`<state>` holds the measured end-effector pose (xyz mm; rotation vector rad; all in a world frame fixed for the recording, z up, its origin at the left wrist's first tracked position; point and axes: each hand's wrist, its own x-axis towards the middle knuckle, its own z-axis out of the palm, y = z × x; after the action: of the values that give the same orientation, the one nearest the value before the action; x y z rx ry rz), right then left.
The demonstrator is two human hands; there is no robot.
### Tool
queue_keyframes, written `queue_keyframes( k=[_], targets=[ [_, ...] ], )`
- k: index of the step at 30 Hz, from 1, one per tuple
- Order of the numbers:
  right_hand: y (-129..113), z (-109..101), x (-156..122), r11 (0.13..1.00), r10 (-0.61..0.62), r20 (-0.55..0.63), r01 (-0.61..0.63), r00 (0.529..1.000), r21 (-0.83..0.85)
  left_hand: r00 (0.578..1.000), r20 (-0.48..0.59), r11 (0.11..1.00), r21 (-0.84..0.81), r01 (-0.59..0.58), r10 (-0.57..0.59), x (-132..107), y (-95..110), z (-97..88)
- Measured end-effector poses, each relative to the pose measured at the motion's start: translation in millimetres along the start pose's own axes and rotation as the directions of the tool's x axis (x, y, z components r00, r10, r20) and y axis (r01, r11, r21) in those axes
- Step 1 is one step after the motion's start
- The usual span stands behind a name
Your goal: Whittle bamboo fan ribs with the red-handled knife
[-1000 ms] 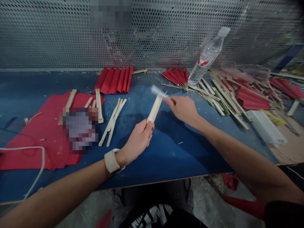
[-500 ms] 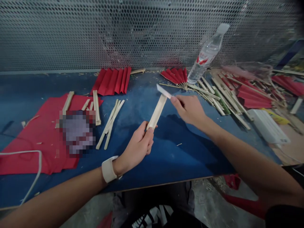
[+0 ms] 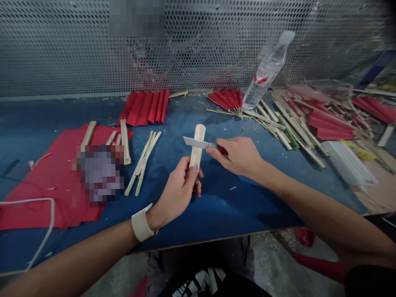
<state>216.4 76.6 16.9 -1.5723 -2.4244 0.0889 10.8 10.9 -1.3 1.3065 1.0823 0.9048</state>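
Note:
A pale split bamboo piece (image 3: 199,133) points away from me, its near end gripped by my left hand (image 3: 179,185). My right hand (image 3: 239,156) is closed round the red handle of a knife (image 3: 195,142). The knife's flat blade lies crosswise over the bamboo, above my left fingers. To the left of my left hand, several thin bamboo strips (image 3: 143,163) lie crossed on the blue table (image 3: 216,218). Further left, short bamboo pieces (image 3: 124,142) rest on and beside red paper sheets (image 3: 62,165).
A pleated red paper (image 3: 144,107) and a small red fan (image 3: 227,101) lie at the back. A water bottle (image 3: 267,70) stands before the perforated metal panel (image 3: 93,49). Bamboo sticks (image 3: 298,128) and a white box (image 3: 349,163) occupy the right; a white cable (image 3: 51,218) is at left.
The knife has moved from the bamboo's far end nearer to my left hand, its blade now across the piece. The bamboo has turned more upright in view and shifted slightly left.

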Motion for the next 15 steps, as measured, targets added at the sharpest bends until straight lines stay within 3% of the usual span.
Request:
queue_keyframes(
  k=[9, 15],
  targets=[
    [-8.2, 0.4, -6.0, 0.998, -0.049, 0.028, 0.05, 0.998, -0.041, 1.0, 0.01, 1.0, -0.002, 0.022, -0.022, 2.4, -5.1, -4.4],
    [-12.1, 2.2, -6.9, 0.997, -0.008, 0.023, 0.009, 1.0, -0.071, 1.0, -0.016, 0.993, 0.12, -0.019, 0.021, 5.9, -14.5, -6.0]
  ],
)
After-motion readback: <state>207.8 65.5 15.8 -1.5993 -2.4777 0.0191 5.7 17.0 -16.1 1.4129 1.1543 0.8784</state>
